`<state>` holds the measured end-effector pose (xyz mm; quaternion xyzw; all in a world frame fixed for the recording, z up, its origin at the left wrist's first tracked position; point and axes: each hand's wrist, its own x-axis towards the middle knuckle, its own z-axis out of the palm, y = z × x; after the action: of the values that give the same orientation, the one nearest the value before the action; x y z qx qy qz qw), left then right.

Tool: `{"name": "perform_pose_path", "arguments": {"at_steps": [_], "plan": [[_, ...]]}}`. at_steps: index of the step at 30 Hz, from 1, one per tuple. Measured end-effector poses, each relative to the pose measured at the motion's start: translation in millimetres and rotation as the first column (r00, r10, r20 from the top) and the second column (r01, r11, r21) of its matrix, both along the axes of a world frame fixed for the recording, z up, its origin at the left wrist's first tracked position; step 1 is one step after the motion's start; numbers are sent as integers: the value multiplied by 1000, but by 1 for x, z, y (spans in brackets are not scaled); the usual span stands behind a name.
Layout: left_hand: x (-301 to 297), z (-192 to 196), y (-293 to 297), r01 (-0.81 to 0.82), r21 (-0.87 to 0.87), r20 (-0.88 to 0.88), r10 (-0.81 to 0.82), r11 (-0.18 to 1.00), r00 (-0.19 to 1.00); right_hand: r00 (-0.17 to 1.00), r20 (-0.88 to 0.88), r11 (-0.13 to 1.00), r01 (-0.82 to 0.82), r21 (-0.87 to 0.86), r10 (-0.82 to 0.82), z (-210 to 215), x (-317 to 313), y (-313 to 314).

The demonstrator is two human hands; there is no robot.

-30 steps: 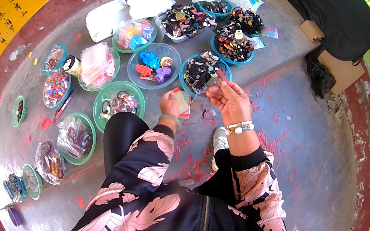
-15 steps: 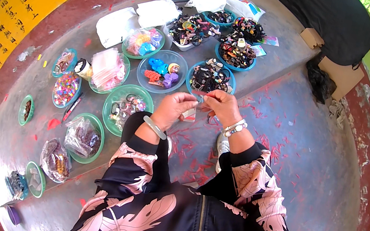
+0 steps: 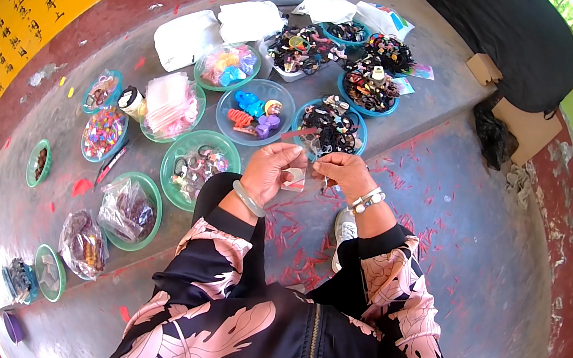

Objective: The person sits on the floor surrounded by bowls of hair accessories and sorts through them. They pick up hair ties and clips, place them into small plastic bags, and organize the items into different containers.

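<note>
Pinching a small pale card (image 3: 294, 178) in my left hand (image 3: 268, 172), I hold it low in front of my knees, above the concrete floor (image 3: 446, 230). My right hand (image 3: 343, 172) sits just beside it, fingertips closed on something tiny I cannot make out. A thin red strip (image 3: 300, 133) sticks up between the two hands. Just beyond them lie a blue bowl of dark hair ties (image 3: 332, 126) and a clear bowl of bright clips (image 3: 255, 111).
</note>
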<state>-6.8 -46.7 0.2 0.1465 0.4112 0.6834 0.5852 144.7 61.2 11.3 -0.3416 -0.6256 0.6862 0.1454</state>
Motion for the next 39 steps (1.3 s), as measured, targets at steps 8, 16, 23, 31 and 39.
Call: {"name": "perform_pose_path", "arguments": {"at_steps": [8,16,23,31,39], "plan": [[5,6,0,35,35,-19,-34,999,999,995,-64,997,77,-22,-79,0,-3,-2],[7,4,1,64,43,-72,-61,997,996,993,-90,997,73,-14,-74,-4,-1,0],[5,-2,1,87,40,-114,-82,995,990,992,-109,998,65,-1,-65,-6,1,1],[1,-9,1,118,59,-131,-110,991,985,988,-146,998,54,-30,-58,-3,0,-1],[5,-2,0,26,37,-208,-18,999,978,995,-96,999,15,-36,-18,-2,1,-1]]}}
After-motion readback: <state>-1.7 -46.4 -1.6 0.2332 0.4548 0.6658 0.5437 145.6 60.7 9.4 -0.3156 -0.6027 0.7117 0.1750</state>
